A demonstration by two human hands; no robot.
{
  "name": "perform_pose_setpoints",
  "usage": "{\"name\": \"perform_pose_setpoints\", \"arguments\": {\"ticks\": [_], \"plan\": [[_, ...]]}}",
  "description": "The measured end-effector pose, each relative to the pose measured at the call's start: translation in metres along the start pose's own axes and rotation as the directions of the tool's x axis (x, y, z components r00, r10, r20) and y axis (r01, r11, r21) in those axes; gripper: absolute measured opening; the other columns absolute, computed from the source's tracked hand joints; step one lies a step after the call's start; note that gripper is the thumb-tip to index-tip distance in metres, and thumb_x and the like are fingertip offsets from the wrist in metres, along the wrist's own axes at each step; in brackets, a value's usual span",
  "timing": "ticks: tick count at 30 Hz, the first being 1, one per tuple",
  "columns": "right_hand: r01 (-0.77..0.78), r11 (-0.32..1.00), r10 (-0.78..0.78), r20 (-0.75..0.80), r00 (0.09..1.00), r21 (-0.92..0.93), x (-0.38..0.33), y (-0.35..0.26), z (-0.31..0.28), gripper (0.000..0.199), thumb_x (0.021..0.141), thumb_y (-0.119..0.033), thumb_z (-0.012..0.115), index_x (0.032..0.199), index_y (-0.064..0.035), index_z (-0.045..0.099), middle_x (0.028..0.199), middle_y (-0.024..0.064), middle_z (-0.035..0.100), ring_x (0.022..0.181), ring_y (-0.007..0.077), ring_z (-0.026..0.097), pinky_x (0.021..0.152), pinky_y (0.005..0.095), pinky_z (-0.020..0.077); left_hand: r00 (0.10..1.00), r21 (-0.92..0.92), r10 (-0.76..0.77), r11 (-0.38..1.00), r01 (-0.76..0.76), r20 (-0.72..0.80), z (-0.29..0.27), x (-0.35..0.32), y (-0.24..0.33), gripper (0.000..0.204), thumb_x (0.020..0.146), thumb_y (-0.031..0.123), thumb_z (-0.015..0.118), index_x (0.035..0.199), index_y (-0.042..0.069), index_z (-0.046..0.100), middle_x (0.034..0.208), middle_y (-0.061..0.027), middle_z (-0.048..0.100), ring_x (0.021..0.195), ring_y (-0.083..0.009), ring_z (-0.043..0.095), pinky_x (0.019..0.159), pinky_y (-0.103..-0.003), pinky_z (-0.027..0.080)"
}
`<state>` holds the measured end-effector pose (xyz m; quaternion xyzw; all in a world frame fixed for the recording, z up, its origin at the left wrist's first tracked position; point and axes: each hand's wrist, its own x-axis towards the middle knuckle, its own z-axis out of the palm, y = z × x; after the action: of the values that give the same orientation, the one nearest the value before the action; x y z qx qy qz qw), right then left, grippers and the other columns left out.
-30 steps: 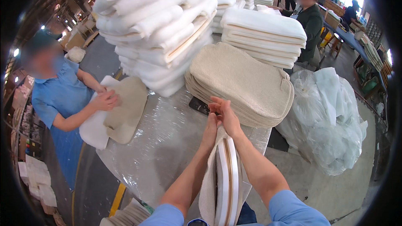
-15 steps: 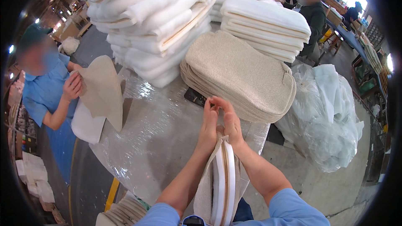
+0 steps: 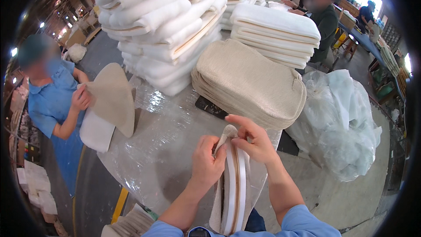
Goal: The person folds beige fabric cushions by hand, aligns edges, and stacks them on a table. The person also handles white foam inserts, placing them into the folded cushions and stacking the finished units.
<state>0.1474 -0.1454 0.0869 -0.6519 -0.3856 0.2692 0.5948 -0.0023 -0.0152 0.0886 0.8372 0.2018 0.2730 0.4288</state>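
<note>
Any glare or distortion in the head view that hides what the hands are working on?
Head view: glare on the plastic table wrap; fisheye bends edges, corners black; both hands and the foam pad stay sharp.

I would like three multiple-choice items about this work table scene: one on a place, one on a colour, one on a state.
1. Where does the stack of beige fabric covers lie?
A. on the floor
B. on the plastic-covered table
C. in the clear bag

2. What colour is the shirt of the co-worker at the left?
A. blue
B. red
C. yellow

3. How does the white foam pad stand between the hands?
A. flat on the table
B. rolled up
C. on its edge, a beige cover partly over its top

Key: 1 B, the stack rests on the table beside the white pads. 2 A, the shirt is plainly blue. 3 C, the left hand and right hand pinch the cover at the pad's upper end.
</note>
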Motion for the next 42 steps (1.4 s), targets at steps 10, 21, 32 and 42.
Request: {"name": "perform_pose_setpoints", "arguments": {"ticks": [10,21,32,42], "plan": [[0.242,0.967,-0.237,-0.066,0.969,0.079,-0.005,0.051,0.017,0.019,0.093,-0.002,0.073,0.111,-0.0066,0.079,0.108,0.0060,0.078,0.096,0.0217,0.070,0.086,0.0347,0.0554,0.988,-0.302,-0.002,0.952,0.049,0.153,-0.016,0.012,0.007,0.008,0.102,0.011,0.070,0.101,0.003,0.069,0.093,-0.0078,0.069,0.083,-0.0204,0.070,0.073,-0.035,0.057],[0.255,0.956,-0.224,-0.205,0.953,0.144,-0.023,0.054,0.046,0.010,0.096,-0.008,0.073,0.104,-0.0060,0.079,0.103,0.0063,0.078,0.098,0.0240,0.072,0.090,0.0370,0.0555,0.601,-0.583,0.290,0.720,0.376,0.745,0.062,0.122,0.014,0.074,0.112,0.064,0.037,0.144,0.000,0.059,0.122,-0.0125,0.069,0.115,-0.0243,0.066,0.107,-0.041,0.050],[0.228,0.956,-0.173,-0.269,0.947,0.187,-0.043,0.083,0.060,0.008,0.090,-0.004,0.075,0.097,-0.0054,0.078,0.098,0.0089,0.079,0.089,0.0272,0.073,0.085,0.0391,0.0564,0.477,-0.345,0.241,0.927,0.143,0.845,0.068,0.106,0.013,0.073,0.113,0.059,0.038,0.146,-0.003,0.056,0.132,-0.0182,0.068,0.119,-0.0290,0.067,0.108,-0.040,0.049],[0.392,0.917,-0.359,-0.278,0.891,0.075,-0.033,0.058,0.052,0.006,0.095,-0.012,0.073,0.094,-0.0070,0.076,0.097,0.0080,0.079,0.080,0.0213,0.069,0.075,0.0364,0.0466,0.860,-0.733,-0.227,0.451,0.509,0.457,0.082,0.039,-0.145,0.055,0.116,0.049,0.035,0.126,0.002,0.062,0.112,-0.0135,0.072,0.104,-0.0266,0.070,0.097,-0.043,0.057]]}}
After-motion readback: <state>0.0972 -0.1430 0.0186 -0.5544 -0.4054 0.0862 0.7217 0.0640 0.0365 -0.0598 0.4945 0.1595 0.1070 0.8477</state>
